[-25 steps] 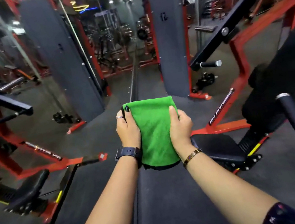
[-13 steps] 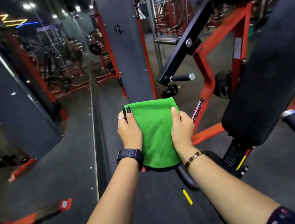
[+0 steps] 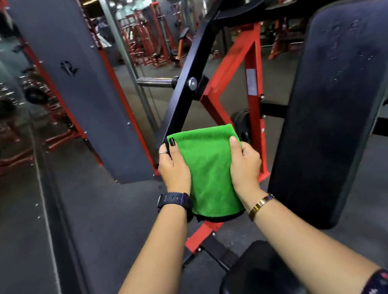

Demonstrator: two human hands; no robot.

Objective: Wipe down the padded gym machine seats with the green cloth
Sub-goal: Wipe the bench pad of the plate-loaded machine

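Left grip [image 3: 174,170] and right grip [image 3: 244,164] pinch opposite edges of the folded, fuzzy green cloth [image 3: 210,175], held apart from the smooth black padded backrest [image 3: 340,109] and rounded seat [image 3: 260,286].

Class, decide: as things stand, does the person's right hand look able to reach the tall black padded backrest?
Probably yes. The right hand, gripping the folded green cloth with the left hand, is beside the tall black padded backrest, and nothing appears to stand between them.

One wide head-worn camera looks forward and down, close to the back pad [image 3: 335,110], edges seemingly blurred.
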